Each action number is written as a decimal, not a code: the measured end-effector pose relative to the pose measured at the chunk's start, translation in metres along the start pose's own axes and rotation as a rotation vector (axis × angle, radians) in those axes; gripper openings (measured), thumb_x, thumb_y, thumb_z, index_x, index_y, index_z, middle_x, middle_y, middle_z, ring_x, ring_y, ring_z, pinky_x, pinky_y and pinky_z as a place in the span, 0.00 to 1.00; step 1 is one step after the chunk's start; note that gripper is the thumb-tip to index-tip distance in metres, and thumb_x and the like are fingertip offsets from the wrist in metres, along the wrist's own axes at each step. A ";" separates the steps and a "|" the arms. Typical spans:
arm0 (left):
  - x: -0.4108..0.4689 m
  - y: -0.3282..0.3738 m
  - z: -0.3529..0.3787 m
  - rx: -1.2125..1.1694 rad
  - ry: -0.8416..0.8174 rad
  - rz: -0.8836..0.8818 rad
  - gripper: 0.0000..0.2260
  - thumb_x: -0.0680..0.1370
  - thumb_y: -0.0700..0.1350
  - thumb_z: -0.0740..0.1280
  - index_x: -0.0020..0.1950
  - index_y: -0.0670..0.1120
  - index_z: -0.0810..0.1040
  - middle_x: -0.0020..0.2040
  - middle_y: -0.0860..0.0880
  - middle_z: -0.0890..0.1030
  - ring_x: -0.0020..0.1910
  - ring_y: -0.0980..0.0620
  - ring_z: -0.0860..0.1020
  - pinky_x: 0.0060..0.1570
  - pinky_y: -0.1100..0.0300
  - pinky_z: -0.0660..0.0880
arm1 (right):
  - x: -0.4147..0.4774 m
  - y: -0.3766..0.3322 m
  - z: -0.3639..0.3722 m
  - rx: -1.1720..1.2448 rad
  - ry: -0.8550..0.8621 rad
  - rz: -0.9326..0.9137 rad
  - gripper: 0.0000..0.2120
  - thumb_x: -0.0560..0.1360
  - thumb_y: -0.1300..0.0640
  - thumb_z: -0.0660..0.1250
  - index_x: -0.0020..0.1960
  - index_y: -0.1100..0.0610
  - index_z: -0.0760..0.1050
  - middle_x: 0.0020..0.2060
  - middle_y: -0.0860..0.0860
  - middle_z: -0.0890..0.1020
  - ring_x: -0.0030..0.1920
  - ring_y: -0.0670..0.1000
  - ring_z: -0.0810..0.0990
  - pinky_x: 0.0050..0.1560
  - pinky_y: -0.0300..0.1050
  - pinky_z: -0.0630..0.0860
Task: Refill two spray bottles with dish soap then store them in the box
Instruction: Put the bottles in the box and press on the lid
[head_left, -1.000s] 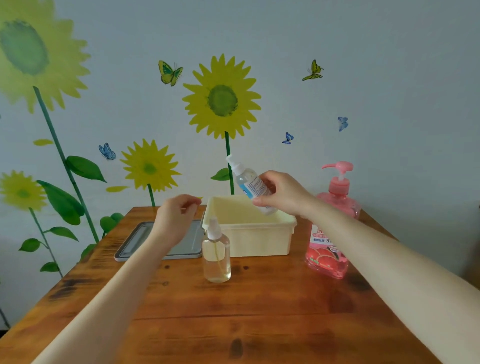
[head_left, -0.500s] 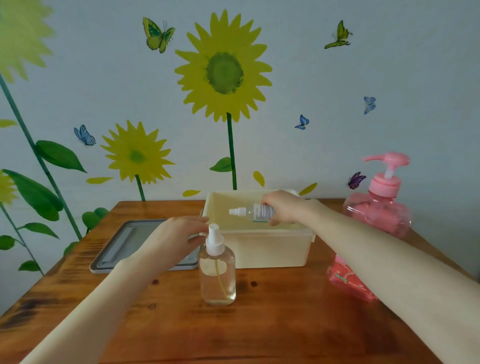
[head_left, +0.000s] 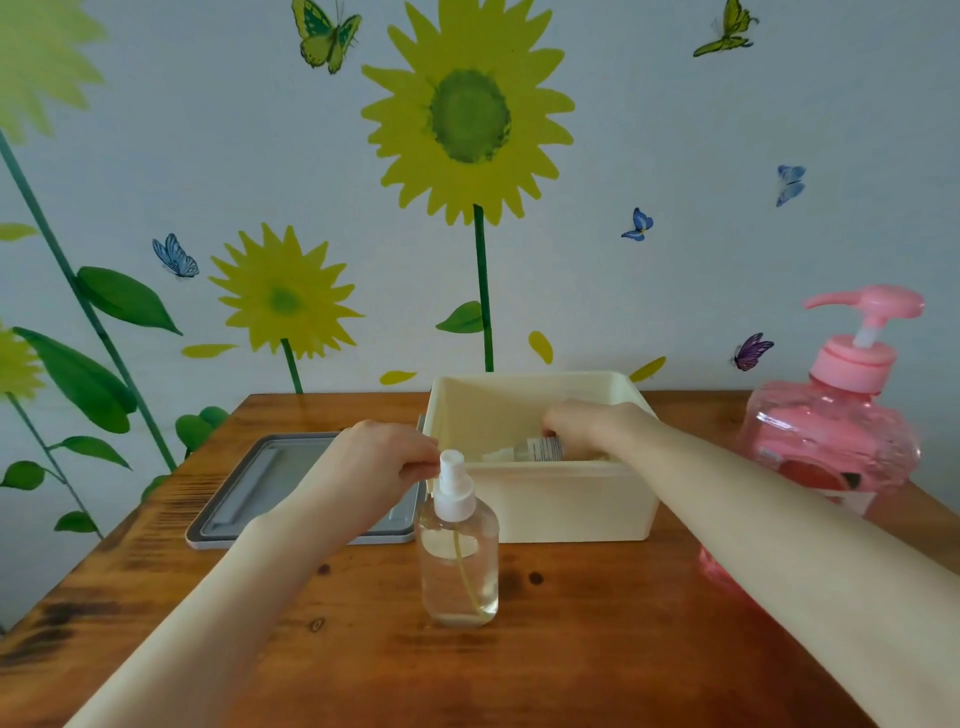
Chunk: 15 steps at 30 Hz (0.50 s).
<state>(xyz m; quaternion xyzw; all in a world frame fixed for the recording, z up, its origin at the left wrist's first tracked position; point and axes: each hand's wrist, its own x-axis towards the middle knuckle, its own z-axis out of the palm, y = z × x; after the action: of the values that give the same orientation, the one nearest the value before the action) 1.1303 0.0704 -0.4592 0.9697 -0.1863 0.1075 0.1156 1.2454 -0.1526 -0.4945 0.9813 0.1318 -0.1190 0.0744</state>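
A cream plastic box (head_left: 561, 506) stands at the middle back of the wooden table. My right hand (head_left: 592, 423) reaches down inside it, closed on a small labelled spray bottle (head_left: 540, 449) that lies on its side low in the box. A round clear spray bottle (head_left: 460, 566) with a white sprayer stands upright in front of the box's left corner, filled with pale liquid. My left hand (head_left: 374, 462) is beside it, fingertips pinched at the white sprayer top. A pink dish soap pump bottle (head_left: 836, 441) stands at the right.
A grey lid (head_left: 270, 488) lies flat left of the box, partly under my left hand. The wooden table (head_left: 571, 649) ends at a wall with sunflower and butterfly stickers. My right forearm crosses in front of the soap bottle's base.
My right hand has lowered the small bottle from above the box down into it. My left hand has moved right, up to the standing bottle's sprayer. The camera has come closer.
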 end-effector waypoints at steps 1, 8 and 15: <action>0.000 -0.001 0.000 0.002 -0.003 0.005 0.11 0.79 0.44 0.61 0.56 0.50 0.81 0.58 0.52 0.81 0.59 0.52 0.77 0.56 0.59 0.72 | 0.001 0.001 0.001 0.006 0.001 0.004 0.13 0.74 0.63 0.61 0.57 0.61 0.76 0.53 0.58 0.80 0.54 0.59 0.79 0.50 0.47 0.73; 0.001 -0.002 0.004 0.016 -0.040 0.001 0.11 0.79 0.44 0.61 0.56 0.48 0.81 0.59 0.51 0.80 0.60 0.51 0.76 0.58 0.56 0.72 | -0.003 0.001 0.000 0.068 -0.044 0.059 0.18 0.75 0.64 0.59 0.64 0.61 0.72 0.61 0.58 0.77 0.62 0.58 0.75 0.61 0.48 0.71; -0.019 0.003 0.004 -0.371 0.196 -0.086 0.16 0.80 0.39 0.59 0.66 0.48 0.73 0.56 0.51 0.80 0.54 0.53 0.78 0.48 0.68 0.69 | -0.056 -0.012 -0.046 0.387 0.283 -0.044 0.22 0.77 0.58 0.64 0.69 0.59 0.66 0.64 0.56 0.74 0.62 0.55 0.74 0.60 0.45 0.69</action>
<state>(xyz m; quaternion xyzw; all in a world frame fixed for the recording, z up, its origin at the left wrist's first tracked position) 1.1124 0.0728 -0.4669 0.9238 -0.1491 0.1603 0.3142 1.1993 -0.1461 -0.4375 0.9811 0.1370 -0.0048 -0.1369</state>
